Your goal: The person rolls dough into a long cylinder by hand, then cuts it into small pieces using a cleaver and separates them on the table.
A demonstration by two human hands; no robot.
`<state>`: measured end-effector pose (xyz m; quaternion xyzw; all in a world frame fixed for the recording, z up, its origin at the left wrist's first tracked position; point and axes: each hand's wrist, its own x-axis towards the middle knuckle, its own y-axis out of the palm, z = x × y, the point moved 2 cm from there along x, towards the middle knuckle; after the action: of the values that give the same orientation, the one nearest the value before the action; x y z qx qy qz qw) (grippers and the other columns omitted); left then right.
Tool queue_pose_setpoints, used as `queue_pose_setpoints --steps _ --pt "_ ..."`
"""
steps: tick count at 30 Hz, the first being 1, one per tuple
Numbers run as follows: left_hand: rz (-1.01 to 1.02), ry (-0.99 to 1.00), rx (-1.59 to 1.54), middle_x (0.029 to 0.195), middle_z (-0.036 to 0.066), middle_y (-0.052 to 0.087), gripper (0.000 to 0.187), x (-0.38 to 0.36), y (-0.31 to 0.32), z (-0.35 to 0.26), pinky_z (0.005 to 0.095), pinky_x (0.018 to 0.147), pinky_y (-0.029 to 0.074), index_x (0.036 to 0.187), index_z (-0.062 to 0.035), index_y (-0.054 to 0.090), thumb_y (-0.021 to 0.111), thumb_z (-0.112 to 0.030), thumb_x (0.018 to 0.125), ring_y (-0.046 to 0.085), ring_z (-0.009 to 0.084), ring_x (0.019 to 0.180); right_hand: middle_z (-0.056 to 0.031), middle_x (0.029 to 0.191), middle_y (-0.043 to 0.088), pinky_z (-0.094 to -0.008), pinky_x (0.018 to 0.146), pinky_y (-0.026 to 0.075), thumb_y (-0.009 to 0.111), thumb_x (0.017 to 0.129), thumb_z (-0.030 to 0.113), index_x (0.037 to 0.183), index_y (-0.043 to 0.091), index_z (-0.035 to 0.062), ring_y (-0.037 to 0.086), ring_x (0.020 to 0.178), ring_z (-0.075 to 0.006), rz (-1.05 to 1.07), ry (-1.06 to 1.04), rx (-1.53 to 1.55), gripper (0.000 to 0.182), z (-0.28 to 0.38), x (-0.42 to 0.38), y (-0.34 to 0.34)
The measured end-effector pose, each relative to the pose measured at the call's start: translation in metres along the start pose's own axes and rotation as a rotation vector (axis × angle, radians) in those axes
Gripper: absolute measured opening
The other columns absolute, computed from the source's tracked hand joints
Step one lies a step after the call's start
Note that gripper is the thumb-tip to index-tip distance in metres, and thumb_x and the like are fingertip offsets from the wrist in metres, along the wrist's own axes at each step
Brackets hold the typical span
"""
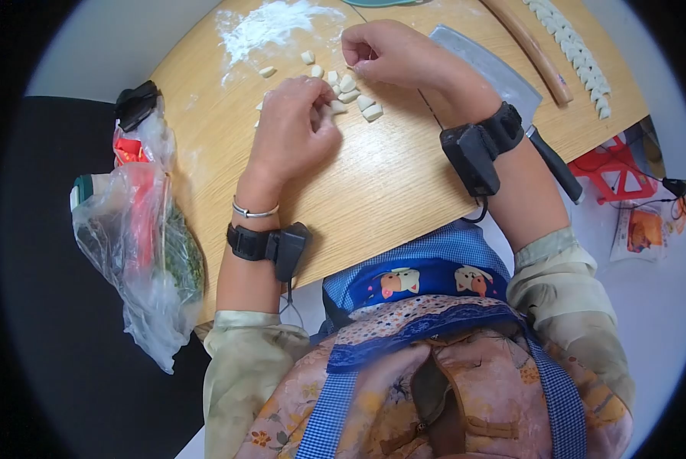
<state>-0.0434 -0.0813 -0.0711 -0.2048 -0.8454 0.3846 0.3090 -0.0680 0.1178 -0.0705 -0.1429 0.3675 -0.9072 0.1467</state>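
Note:
Several small cut pieces of pale dough [347,83] lie in a loose cluster on the wooden table [373,176]. At the cluster's near left side is my left hand [293,118], palm down with its fingers curled over a few of the pieces. Whatever lies under those fingers is mostly hidden. My right hand [392,53] is just beyond the cluster on the right, its fingers bent inward and closed. I cannot make out what, if anything, they hold. A cleaver [484,65] lies flat beside my right forearm, its dark handle [555,164] jutting over the table's edge.
White flour [274,30] is spread at the far left. A wooden rolling pin [528,50] and a row of small shaped dough pieces [574,57] lie at the right. Plastic bags [140,245] hang by the left edge; a red stool [614,168] stands below the right.

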Motion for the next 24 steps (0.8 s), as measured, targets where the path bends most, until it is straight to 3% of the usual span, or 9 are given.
queue_pose_setpoints --steps 3,6,9,14,18,20,21,23,24 --pt "0.071 0.040 0.156 0.084 0.013 0.063 0.021 0.002 -0.009 0.008 0.0362 0.070 0.049 0.094 -0.0007 0.063 0.071 -0.009 0.077 0.061 0.0257 0.079 -0.0071 0.073 0.060 -0.0343 0.062 0.045 0.067 0.084 0.007 0.090 0.059 0.0020 0.057 0.069 -0.0154 0.031 -0.108 0.145 0.011 0.001 -0.003 0.003" --pt "0.000 -0.021 0.007 0.070 0.013 0.061 0.014 0.001 -0.008 -0.003 0.0400 0.064 0.048 0.079 -0.0015 0.063 0.070 -0.011 0.072 0.059 0.0309 0.066 -0.0064 0.073 0.061 -0.0330 0.063 0.047 0.069 0.084 0.008 0.091 0.061 0.0022 0.058 0.070 -0.0151 0.121 -0.086 0.002 0.012 0.008 -0.002 0.008" --pt "0.071 -0.039 0.036 0.074 0.012 0.064 0.019 0.002 -0.004 0.003 0.0379 0.063 0.049 0.088 -0.0015 0.065 0.071 -0.012 0.073 0.063 0.0269 0.068 -0.0060 0.077 0.064 -0.0301 0.064 0.048 0.070 0.085 0.009 0.095 0.061 0.0027 0.059 0.072 -0.0137 0.161 -0.024 -0.095 0.015 0.009 0.000 0.007" --pt "-0.121 -0.062 -0.172 0.086 0.009 0.069 0.026 0.001 -0.001 0.004 0.0328 0.067 0.051 0.106 -0.0016 0.064 0.072 -0.011 0.082 0.067 0.0189 0.079 -0.0033 0.082 0.066 -0.0262 0.067 0.049 0.068 0.088 0.010 0.096 0.062 0.0023 0.061 0.076 -0.0108 0.147 0.030 0.572 0.013 0.010 -0.002 -0.001" --pt "-0.255 -0.185 -0.286 0.093 0.008 0.070 0.021 0.001 -0.005 0.007 0.0273 0.072 0.051 0.108 -0.0013 0.065 0.069 -0.009 0.089 0.066 0.0139 0.083 -0.0016 0.082 0.064 -0.0257 0.067 0.049 0.067 0.089 0.011 0.096 0.061 0.0022 0.061 0.076 -0.0099 0.049 -0.088 0.673 0.012 0.010 -0.001 0.000" --pt "-0.332 -0.218 -0.297 0.092 0.007 0.070 0.020 -0.001 -0.007 0.016 0.0260 0.070 0.051 0.108 -0.0015 0.065 0.068 -0.008 0.089 0.065 0.0124 0.081 -0.0031 0.079 0.064 -0.0275 0.066 0.049 0.069 0.087 0.009 0.092 0.062 0.0020 0.061 0.074 -0.0120 -0.112 -0.170 0.201 0.011 0.002 0.002 -0.002" --pt "-0.410 -0.252 -0.307 0.091 0.005 0.070 0.018 -0.001 -0.007 0.022 0.0248 0.069 0.050 0.107 -0.0017 0.066 0.067 -0.008 0.090 0.063 0.0109 0.080 -0.0031 0.079 0.064 -0.0275 0.066 0.049 0.069 0.087 0.009 0.092 0.062 0.0020 0.061 0.074 -0.0120 -0.113 -0.172 0.201 0.011 0.005 0.002 -0.005" --pt "-0.457 -0.255 -0.336 0.090 0.004 0.070 0.014 -0.001 -0.007 0.031 0.0243 0.066 0.049 0.104 -0.0018 0.067 0.067 -0.007 0.090 0.061 0.0089 0.077 -0.0065 0.075 0.063 -0.0308 0.065 0.049 0.070 0.083 0.007 0.087 0.061 0.0015 0.060 0.071 -0.0159 0.176 -0.022 -0.079 0.011 0.009 -0.002 -0.002" --pt "-0.431 -0.277 -0.335 0.091 0.004 0.070 0.014 -0.002 -0.008 0.033 0.0242 0.066 0.049 0.103 -0.0019 0.067 0.066 -0.007 0.090 0.061 0.0092 0.076 -0.0065 0.075 0.063 -0.0308 0.065 0.049 0.070 0.083 0.007 0.087 0.061 0.0015 0.060 0.071 -0.0159 0.176 -0.022 -0.078 0.011 0.011 -0.003 0.001"
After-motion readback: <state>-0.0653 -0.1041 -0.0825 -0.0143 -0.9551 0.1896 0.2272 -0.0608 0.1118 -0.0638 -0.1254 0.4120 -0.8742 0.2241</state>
